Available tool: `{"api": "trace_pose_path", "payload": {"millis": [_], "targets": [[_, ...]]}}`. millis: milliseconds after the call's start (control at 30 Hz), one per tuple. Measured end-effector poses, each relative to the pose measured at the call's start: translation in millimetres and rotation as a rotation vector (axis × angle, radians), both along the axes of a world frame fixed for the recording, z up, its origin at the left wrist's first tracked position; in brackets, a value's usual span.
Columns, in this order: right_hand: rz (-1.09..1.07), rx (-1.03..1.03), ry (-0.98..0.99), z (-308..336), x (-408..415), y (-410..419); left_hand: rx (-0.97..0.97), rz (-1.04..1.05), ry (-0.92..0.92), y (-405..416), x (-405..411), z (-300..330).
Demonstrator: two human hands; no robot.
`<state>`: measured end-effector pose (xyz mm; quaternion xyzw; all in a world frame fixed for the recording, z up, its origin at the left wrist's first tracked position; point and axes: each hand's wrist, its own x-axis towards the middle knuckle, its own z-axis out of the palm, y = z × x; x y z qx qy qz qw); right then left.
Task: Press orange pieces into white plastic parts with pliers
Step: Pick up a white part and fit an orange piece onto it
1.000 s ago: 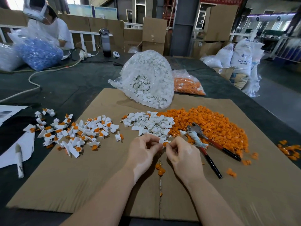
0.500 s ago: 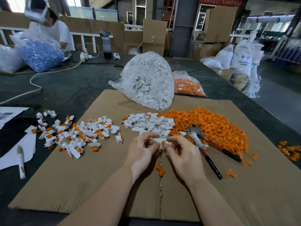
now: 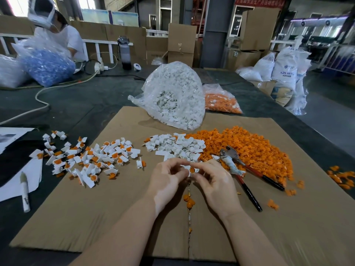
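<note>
My left hand (image 3: 169, 175) and my right hand (image 3: 215, 181) meet over the cardboard sheet (image 3: 115, 214) and together pinch one white plastic part (image 3: 187, 167) with an orange piece (image 3: 192, 170) in it. Behind my fingers lies a pile of bare white parts (image 3: 176, 146), and to its right a wide heap of orange pieces (image 3: 249, 148). The pliers (image 3: 240, 169), with red and black handles, lie untouched on the edge of the orange heap, just right of my right hand. At the left, a scatter of white parts with orange inserts (image 3: 90, 158) spreads over the cardboard edge.
A clear bag of white parts (image 3: 172, 96) and a bag of orange pieces (image 3: 221, 100) stand behind the piles. A marker (image 3: 25, 191) and papers (image 3: 17, 181) lie at the left. Loose orange pieces (image 3: 189, 202) sit below my hands. A person with a bag of blue parts (image 3: 46, 64) sits far left.
Both hands have kept working the same white part between the fingertips, shifting only slightly. The pliers and piles have not moved.
</note>
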<state>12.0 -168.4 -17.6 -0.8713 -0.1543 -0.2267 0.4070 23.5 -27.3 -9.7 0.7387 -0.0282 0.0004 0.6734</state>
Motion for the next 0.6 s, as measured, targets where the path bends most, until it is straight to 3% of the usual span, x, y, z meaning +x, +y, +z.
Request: {"api": "trace_pose_path", "payload": {"millis": [600], "targets": [[-0.044, -0.049, -0.014, 1.2, -0.6, 1.8, 0.073, -0.003, -0.065, -2.7, 2.7, 1.0]]}}
